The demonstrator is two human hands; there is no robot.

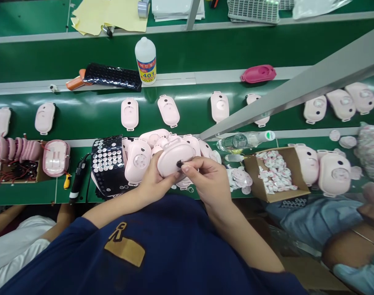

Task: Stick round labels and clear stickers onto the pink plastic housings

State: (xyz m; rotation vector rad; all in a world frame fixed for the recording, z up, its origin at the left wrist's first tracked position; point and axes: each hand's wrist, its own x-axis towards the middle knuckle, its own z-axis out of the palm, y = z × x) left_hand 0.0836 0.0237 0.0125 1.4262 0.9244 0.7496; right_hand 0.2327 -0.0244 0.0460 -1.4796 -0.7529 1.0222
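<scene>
My left hand point(156, 180) is closed around a pale pink oval plastic housing point(174, 157), holding it up in front of my chest. My right hand point(207, 178) pinches a small black round piece point(180, 164) against the housing's lower face. Behind the housing lies a heap of similar pink housings point(138, 159). A black sheet of small round silver stickers point(109, 164) curls just left of my left hand.
More pink housings point(129, 113) lie spaced along the green conveyor belt point(88, 114). A glue bottle marked 401 point(145, 60) stands behind. A cardboard box of small white parts point(274, 172) sits right. A black tool point(77, 180) lies left. Other people sit on both sides.
</scene>
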